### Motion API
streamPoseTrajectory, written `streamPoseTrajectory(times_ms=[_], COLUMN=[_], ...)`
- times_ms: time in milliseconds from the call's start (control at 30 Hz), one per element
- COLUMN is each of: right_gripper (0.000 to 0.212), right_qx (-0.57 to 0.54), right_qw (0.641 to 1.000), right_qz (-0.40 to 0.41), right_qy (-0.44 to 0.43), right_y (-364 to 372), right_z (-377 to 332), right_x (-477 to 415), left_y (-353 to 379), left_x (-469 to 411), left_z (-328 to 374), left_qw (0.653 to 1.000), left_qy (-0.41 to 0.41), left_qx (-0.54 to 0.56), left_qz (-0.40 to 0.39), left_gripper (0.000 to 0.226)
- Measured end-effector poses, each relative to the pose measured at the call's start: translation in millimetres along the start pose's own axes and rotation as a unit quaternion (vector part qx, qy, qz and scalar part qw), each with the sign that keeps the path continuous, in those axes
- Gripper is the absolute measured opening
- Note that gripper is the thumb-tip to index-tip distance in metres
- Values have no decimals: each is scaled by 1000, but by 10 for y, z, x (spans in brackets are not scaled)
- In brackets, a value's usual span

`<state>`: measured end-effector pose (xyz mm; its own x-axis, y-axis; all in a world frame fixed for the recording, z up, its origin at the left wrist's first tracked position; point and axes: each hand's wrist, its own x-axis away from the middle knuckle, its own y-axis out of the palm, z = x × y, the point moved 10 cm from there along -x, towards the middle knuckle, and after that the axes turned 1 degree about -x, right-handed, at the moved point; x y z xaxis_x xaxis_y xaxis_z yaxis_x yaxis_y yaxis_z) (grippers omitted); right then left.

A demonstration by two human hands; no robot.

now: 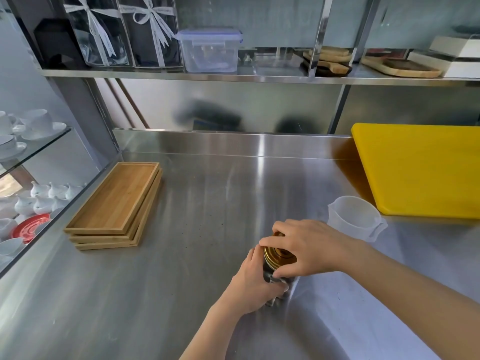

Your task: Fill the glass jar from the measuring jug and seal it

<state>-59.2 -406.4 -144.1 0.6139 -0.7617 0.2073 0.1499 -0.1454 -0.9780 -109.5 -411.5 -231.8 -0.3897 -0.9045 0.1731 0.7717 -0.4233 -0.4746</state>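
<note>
While the wide steel surface [181, 255] lies bare around my work, the yellow cutting board [420, 170] sits at its far right and the stack of wooden trays [114, 206] at its left, both well apart from what I am doing. The measuring jug [353, 216] stands upright just behind my right wrist, and it looks empty, so I judge the pouring finished and the sealing in hand. The glass jar [275, 281] stands on the surface between my hands, dark contents showing through its side. My left hand [249, 287] wraps the body of the jar, its fingers clenched around the glass low down. My right hand [304, 245] lies over the gold lid [279, 254], the fingers curled about its rim and grasping it. To do this well I should press the jar down firmly with the left so it cannot spin or slide on the slick steel, hold the lid level so the thread catches squarely, and turn with the right from the wrist until it stops. Whether the lid is already seated on the thread I cannot tell, since my fingers hide most of the rim.
</note>
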Motion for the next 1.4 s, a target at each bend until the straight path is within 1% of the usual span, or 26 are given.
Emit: streamPoseTrajectory(times_ms=[100, 233, 333, 400, 467, 567, 733, 967, 1067, 1233, 1400], right_gripper=[57, 58, 52, 50, 50, 50, 50, 46, 44, 49, 52], right_qx=[14, 42, 61, 65, 58, 44, 34, 19, 14, 3, -23], right_qw=[998, 992, 985, 981, 979, 976, 967, 961, 957, 958, 955], right_qz=[56, 112, 149, 174, 191, 215, 248, 248, 247, 214, 208], right_qy=[-26, -51, -58, -51, -38, -10, 53, 117, 151, 190, 212], right_y=[21, 12, -16, -27, -17, -5, 0, 33, 53, 101, 90], right_z=[1, -40, -51, -30, -4, 31, 86, 132, 161, 184, 186], right_x=[16, 6, 4, 11, 14, 10, 25, 32, 38, 36, 122], left_y=[6, 2, -18, -27, -5, 0, -2, -16, 4, 12, 44], left_x=[-14, -5, -9, -6, 7, 31, 56, 78, 90, 125, 111], left_z=[31, -9, -5, -1, -16, -28, -39, -46, -41, -24, -38], left_qw=[1000, 995, 991, 990, 993, 994, 992, 991, 988, 984, 983], left_qy=[0, -27, -46, -51, -56, -64, -70, -77, -86, -101, -101], left_qx=[-22, -85, -117, -120, -94, -65, -68, -54, -66, -94, -114], left_qz=[7, 49, 47, 50, 50, 63, 77, 100, 109, 117, 101], left_gripper=[68, 84, 83, 80, 81, 85, 94, 99, 98, 100, 101])
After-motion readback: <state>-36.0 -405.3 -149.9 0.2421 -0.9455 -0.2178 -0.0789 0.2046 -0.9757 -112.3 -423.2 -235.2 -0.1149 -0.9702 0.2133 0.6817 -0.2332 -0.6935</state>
